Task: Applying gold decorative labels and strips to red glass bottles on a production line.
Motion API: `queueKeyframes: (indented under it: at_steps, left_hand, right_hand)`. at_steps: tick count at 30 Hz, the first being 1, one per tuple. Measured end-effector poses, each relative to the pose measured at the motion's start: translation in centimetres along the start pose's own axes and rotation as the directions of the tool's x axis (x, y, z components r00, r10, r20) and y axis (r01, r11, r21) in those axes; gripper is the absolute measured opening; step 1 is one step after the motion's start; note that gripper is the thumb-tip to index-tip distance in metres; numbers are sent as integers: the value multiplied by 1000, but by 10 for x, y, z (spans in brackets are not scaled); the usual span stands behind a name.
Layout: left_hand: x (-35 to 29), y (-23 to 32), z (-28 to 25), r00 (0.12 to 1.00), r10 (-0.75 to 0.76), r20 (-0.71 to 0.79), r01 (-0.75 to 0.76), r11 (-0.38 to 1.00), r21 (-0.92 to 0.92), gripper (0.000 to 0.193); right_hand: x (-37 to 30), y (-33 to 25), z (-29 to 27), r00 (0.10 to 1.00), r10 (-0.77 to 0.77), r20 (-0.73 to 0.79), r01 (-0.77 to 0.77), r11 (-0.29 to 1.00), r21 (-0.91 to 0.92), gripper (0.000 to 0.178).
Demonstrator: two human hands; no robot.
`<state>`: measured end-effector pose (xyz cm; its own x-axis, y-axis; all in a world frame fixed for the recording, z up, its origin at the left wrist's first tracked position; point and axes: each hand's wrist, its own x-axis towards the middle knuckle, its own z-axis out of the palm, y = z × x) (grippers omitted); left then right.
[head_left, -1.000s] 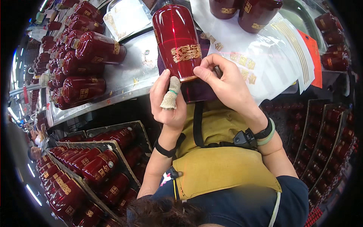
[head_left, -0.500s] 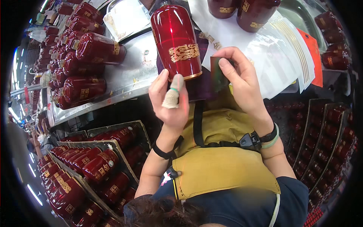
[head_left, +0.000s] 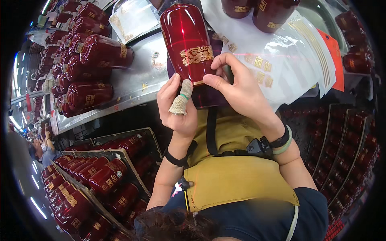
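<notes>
A glossy red bottle (head_left: pixel 187 38) with a gold ornament label lies on the steel bench (head_left: pixel 140 76), its base toward me. My left hand (head_left: pixel 179 106) cups the bottle's base from the left, and its thumb wears a knitted beige finger cot. My right hand (head_left: pixel 237 86) grips the base from the right, fingertips pressing on the gold band at the lower edge. A dark red sheet lies under the bottle.
Rows of red bottles (head_left: pixel 86 60) lie on the bench at left. Two more bottles (head_left: pixel 261 12) stand at the back. White sheets of gold stickers (head_left: pixel 281 60) lie at right. Trays of bottles (head_left: pixel 92 180) sit below left and at right (head_left: pixel 345 140). Another person (head_left: pixel 40 148) is at far left.
The bottle has shifted slightly away from me. My right fingers have moved onto its lower edge, and the left thumb has slid lower on the base.
</notes>
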<state>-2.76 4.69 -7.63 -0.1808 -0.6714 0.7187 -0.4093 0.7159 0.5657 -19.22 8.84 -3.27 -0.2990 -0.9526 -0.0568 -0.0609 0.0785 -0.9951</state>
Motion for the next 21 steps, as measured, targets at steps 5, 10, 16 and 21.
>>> queueKeyframes:
  at_steps: [5,10,16,21]
  left_hand:
    - [-9,-7,4,998,-55,28,57,996,-71,35]
    - [-9,7,1,985,-62,160,34,985,172,42]
    - [-2,36,4,960,-32,279,-80,921,381,47]
    - [11,18,-11,989,-20,144,1,991,133,56]
  right_hand:
    - [1,-4,-6,997,70,42,-77,976,205,27]
    - [-4,2,-18,993,105,-52,-91,971,220,26]
    - [-5,3,-11,973,-65,-221,103,981,162,17]
    - [-13,-3,8,950,-247,-191,260,965,45,16]
